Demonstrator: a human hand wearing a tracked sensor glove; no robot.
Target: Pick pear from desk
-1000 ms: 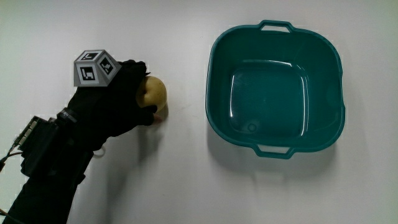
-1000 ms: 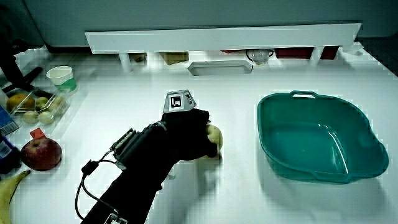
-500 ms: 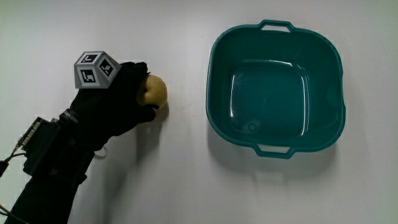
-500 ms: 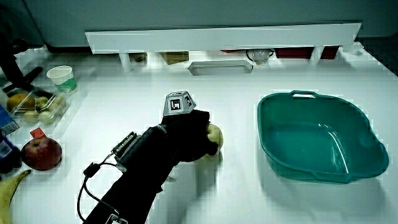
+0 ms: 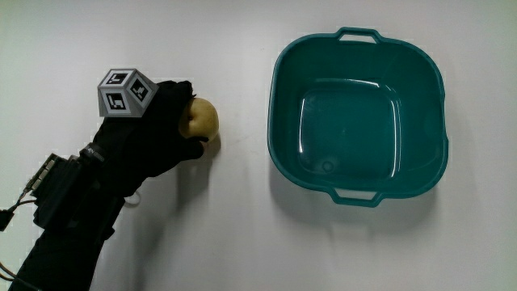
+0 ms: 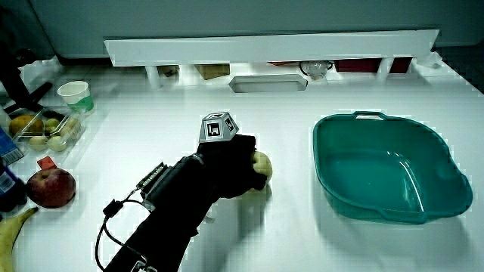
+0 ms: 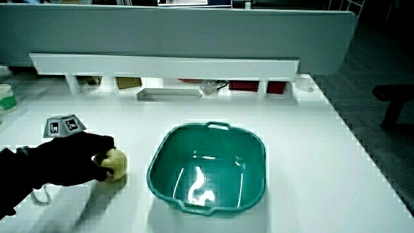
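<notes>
Hand [image 5: 153, 129] curled around the yellow pear [image 5: 199, 119], fingers closed on it, on the desk [image 5: 242, 234] beside the teal basin [image 5: 279, 153].

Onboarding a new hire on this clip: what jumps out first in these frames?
The black-gloved hand with the patterned cube on its back, fingers closed around a yellow pear on the white table. Beside it sits a big empty teal basin, apart from hand and pear. In a side view, an apple and a tray of fruit sit at the table's edge.
</notes>
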